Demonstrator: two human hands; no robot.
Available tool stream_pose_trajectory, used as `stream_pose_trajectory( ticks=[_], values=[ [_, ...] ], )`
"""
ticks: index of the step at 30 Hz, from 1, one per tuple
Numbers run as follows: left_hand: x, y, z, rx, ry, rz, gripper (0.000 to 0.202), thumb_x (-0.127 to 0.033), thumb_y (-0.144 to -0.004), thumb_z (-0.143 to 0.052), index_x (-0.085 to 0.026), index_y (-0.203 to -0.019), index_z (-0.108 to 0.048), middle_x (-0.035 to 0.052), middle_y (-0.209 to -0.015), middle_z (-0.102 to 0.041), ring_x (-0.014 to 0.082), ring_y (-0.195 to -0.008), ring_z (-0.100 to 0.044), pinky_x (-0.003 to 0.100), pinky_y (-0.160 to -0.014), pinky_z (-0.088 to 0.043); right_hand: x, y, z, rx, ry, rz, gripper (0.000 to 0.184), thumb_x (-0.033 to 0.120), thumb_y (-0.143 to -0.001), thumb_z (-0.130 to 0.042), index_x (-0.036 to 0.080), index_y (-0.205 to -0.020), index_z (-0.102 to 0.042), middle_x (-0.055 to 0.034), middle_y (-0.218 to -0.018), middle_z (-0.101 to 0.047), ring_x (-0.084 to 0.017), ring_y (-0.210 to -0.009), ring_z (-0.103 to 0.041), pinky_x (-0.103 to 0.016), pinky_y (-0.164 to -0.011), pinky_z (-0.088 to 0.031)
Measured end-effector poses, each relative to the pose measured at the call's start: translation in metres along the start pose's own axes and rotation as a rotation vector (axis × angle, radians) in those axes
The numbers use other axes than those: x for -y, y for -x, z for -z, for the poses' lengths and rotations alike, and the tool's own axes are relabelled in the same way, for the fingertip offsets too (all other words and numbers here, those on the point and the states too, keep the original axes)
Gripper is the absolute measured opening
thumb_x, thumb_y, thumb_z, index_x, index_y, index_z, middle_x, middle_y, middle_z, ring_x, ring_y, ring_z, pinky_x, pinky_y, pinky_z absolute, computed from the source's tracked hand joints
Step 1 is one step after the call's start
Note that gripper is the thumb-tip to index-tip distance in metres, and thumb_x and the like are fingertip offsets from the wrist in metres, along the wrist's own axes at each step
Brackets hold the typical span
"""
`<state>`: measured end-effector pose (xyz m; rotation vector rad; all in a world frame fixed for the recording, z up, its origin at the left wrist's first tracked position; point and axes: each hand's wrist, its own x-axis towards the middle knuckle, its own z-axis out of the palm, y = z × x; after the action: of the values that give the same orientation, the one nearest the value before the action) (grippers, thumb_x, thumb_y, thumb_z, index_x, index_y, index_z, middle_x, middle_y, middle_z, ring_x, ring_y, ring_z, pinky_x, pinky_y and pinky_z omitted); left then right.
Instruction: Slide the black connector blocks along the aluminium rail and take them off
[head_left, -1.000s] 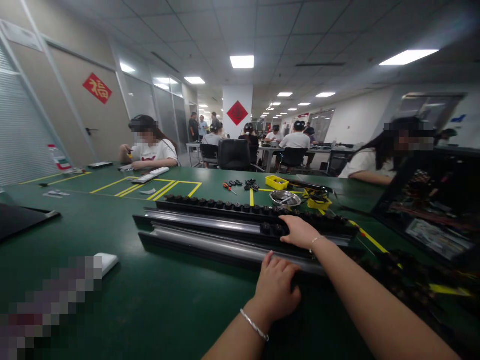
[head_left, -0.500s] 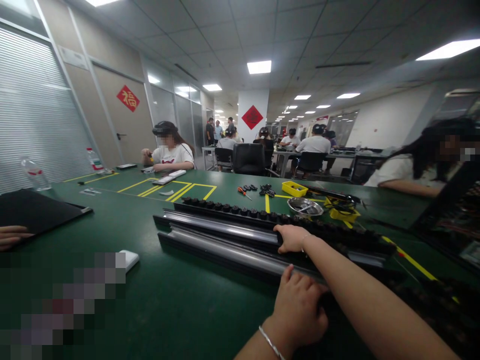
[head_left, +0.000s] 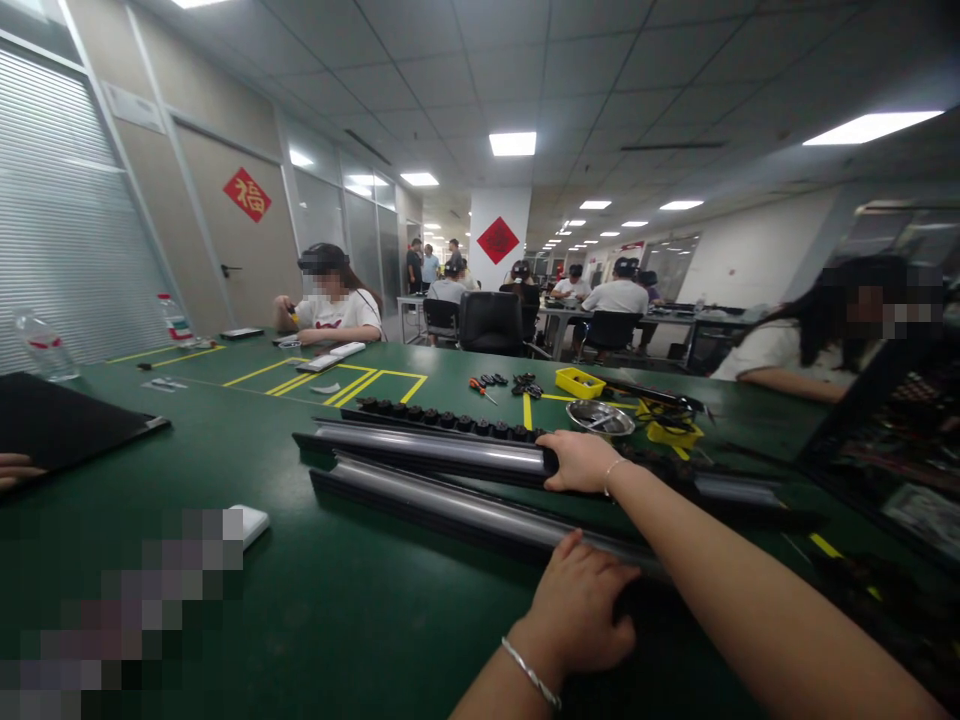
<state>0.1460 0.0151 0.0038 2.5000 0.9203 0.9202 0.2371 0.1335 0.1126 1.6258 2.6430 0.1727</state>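
Two long black rails lie side by side at a slant on the green table, each with a shiny grey half-round strip along it. My right hand (head_left: 585,462) is closed around the far rail (head_left: 427,445), thumb on the near side. Nearer to me, my left hand (head_left: 581,600) has its fingers curled over the right part of the near rail (head_left: 450,505). That rail's right end is hidden behind my hand and forearm. Behind the far rail runs a black strip with a row of round black knobs (head_left: 446,420), partly covered by my right hand.
Beyond the rails are a metal bowl (head_left: 600,418), a yellow tray (head_left: 579,383), an orange-handled screwdriver (head_left: 481,388) and small black parts (head_left: 527,385). A dark panel (head_left: 75,425) with another person's hand lies left. A dark open case (head_left: 900,430) stands right; co-workers sit around.
My right hand has shifted the far rail away from the near one, widening the gap at the right and covering more of the knobbed strip. My left hand stays on the near rail.
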Motion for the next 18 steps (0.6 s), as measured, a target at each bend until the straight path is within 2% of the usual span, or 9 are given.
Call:
stream_pose_trajectory(
  ticks=[6, 18],
  values=[
    [0.007, -0.001, 0.002, 0.032, -0.005, -0.025, 0.05, -0.032, -0.071, -0.058, -0.023, -0.12, -0.051, 0.0029, -0.116, -0.059, 0.0189, -0.112, -0.049, 0.039, -0.111, -0.017, 0.018, 0.014, 0.022, -0.061, 0.055, 0.05, 0.06, 0.052, -0.064, -0.06, 0.031, -0.12, -0.054, -0.0063, -0.104, -0.063, -0.026, -0.093, -0.06, -0.034, -0.077, -0.043],
    [0.017, -0.005, 0.005, 0.022, -0.005, -0.019, 0.045, -0.031, -0.071, -0.057, -0.024, -0.116, -0.054, 0.0014, -0.113, -0.06, 0.0172, -0.11, -0.05, 0.041, -0.112, -0.016, 0.036, 0.036, 0.047, -0.145, 0.051, 0.028, 0.045, 0.053, -0.067, -0.058, 0.034, -0.108, -0.06, -0.0032, -0.102, -0.063, -0.023, -0.088, -0.06, -0.031, -0.07, -0.042]
  ],
)
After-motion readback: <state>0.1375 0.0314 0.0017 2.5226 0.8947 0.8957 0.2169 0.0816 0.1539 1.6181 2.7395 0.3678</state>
